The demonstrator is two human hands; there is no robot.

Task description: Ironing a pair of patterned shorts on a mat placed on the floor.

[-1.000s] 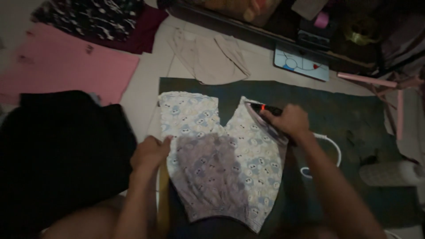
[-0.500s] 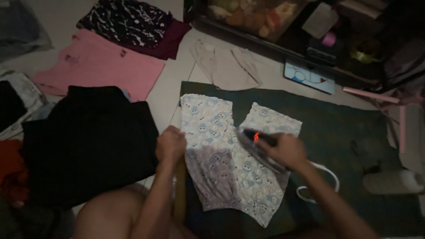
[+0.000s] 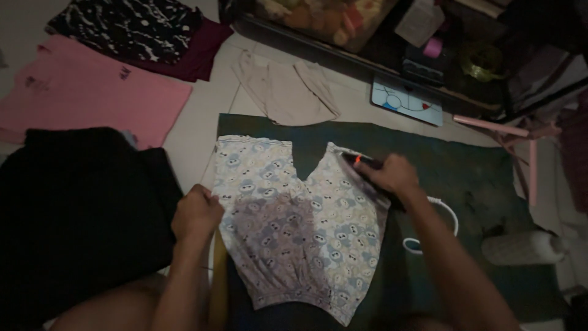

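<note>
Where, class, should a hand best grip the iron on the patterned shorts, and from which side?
Grip the iron by its top handle, coming from above, probably: the soleplate lies flat on the patterned shorts, as the right hand shows.

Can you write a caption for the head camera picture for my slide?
Right hand runs an iron over patterned shorts on a dark mat while the left hand holds their edge.

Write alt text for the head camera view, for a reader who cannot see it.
A person's right hand presses a dark iron with a red light onto patterned shorts spread on a dark green mat, while the left hand holds the shorts' edge. Pink, black and beige garments lie on the floor around.
</note>
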